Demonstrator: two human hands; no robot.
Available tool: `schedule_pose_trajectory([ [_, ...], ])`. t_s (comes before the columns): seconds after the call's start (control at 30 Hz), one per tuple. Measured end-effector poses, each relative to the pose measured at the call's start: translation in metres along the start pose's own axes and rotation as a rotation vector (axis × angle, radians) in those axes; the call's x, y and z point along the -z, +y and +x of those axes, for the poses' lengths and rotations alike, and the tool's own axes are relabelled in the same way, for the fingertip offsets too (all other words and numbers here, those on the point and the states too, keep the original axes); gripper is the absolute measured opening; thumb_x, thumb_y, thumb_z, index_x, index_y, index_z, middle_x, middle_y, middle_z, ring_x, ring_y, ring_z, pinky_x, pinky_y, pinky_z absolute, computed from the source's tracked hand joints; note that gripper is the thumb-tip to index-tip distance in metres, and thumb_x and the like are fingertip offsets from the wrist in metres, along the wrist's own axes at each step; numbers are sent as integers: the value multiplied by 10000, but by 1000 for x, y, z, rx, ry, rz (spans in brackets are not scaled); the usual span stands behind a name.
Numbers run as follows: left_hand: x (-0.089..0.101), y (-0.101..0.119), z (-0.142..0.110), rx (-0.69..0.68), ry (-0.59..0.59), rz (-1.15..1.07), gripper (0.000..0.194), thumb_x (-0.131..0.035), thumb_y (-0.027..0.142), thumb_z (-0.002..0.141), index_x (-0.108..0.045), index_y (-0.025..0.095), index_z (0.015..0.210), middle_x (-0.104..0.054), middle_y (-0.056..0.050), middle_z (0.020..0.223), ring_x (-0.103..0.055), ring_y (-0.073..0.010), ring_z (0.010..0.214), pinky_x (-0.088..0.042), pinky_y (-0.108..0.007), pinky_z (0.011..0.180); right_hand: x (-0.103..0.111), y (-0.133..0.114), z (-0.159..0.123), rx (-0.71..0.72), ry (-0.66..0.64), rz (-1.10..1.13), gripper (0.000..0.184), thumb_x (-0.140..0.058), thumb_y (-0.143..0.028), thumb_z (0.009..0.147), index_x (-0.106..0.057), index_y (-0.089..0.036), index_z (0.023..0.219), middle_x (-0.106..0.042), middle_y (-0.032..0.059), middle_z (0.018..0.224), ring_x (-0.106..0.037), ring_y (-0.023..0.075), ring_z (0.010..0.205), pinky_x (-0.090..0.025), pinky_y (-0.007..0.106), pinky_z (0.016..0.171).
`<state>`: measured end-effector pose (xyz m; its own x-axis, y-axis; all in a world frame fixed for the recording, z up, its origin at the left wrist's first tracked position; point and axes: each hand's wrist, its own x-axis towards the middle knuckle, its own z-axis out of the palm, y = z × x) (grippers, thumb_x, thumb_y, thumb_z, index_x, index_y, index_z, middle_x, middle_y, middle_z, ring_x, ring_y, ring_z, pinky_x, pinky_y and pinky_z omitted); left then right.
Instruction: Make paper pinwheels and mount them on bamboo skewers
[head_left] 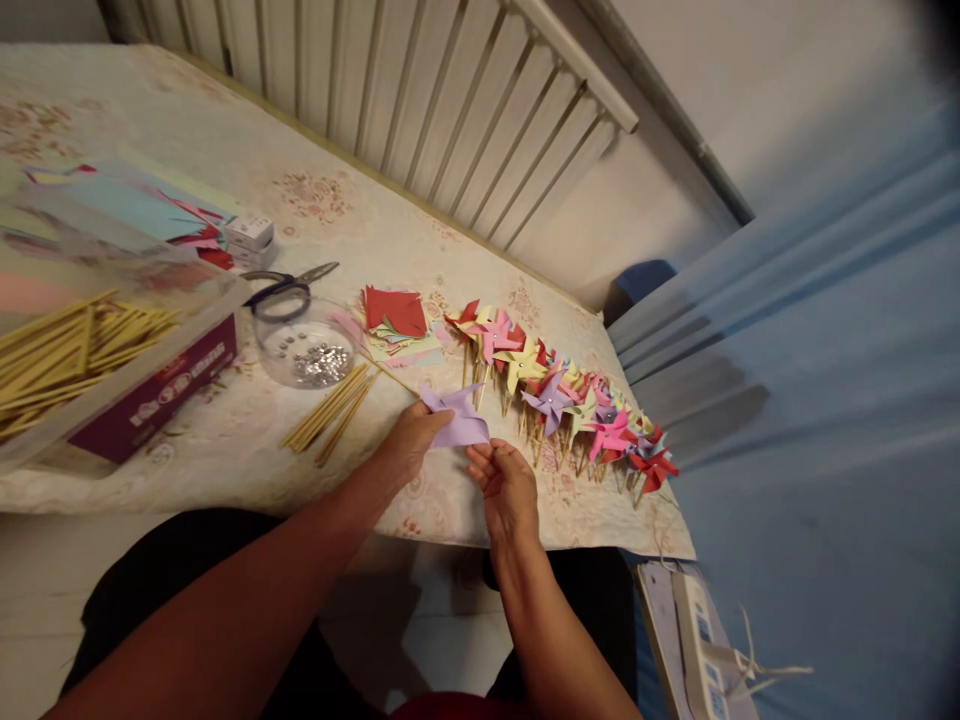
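Observation:
A purple paper pinwheel (459,428) is held over the near part of the table, its blades partly folded. My left hand (414,438) pinches its left side, thumb on top. A thin yellow stick (391,374) runs from behind that hand toward the upper left; whether it joins the paper is hidden. At the pinwheel's lower right corner, the thumb and fingertips of my right hand (508,485) are closed on the paper, other fingers curled. Left of my hands lie several loose sticks (326,412). A clear round dish (304,350) behind them contains small shiny metal pieces.
Finished pinwheels (551,400) in many colours stand in rows at right. Cut paper squares (397,315) are stacked behind my hands. Scissors (281,290) rest by the dish. A plastic box (150,400) of sticks sits left, small white boxes (251,235) behind. A power strip (697,640) is lower right.

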<state>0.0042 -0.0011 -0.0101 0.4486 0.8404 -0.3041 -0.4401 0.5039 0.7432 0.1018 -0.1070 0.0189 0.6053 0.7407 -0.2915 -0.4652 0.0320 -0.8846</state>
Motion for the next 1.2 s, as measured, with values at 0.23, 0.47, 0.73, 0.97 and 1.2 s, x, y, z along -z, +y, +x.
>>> schedule_pose_trajectory([
  [0.23,-1,-3,-1,-25,4,-23,352,-733,293,570,-673,141,881,-679,-2,710,-603,-162,683,-451,-252,648,-12,10,-16,74,59,-38,237,-737,-212,674,-586,-168,851,-718,26,827,-721,188,839,-563,217,591],
  [0.47,0,-6,-2,-22,-4,13,363,-734,296,579,-666,123,891,-680,-13,722,-584,-138,622,-441,-237,593,-22,20,-15,164,59,-297,200,-707,-284,711,-584,-158,808,-679,-1,720,-684,145,683,-527,211,552],
  [0.73,-4,-7,-8,7,-18,22,336,-718,274,592,-672,123,890,-696,-30,758,-596,-145,642,-443,-237,582,-27,37,1,228,216,-533,271,-698,-368,696,-488,-201,660,-528,-80,477,-521,112,440,-406,220,453],
  [0.97,-6,-9,-9,-4,1,-1,323,-717,265,592,-690,125,882,-707,-31,773,-597,-140,653,-445,-236,615,-25,40,8,293,327,-685,164,-631,-303,706,-506,-208,661,-463,-99,458,-434,106,435,-369,234,477],
  [1.2,-9,-9,-11,-36,-37,-51,374,-732,256,582,-684,118,926,-717,-47,828,-624,-168,748,-465,-263,696,-38,35,-1,257,365,-676,220,-659,-377,686,-569,-179,659,-535,-60,512,-481,115,480,-373,237,485],
])
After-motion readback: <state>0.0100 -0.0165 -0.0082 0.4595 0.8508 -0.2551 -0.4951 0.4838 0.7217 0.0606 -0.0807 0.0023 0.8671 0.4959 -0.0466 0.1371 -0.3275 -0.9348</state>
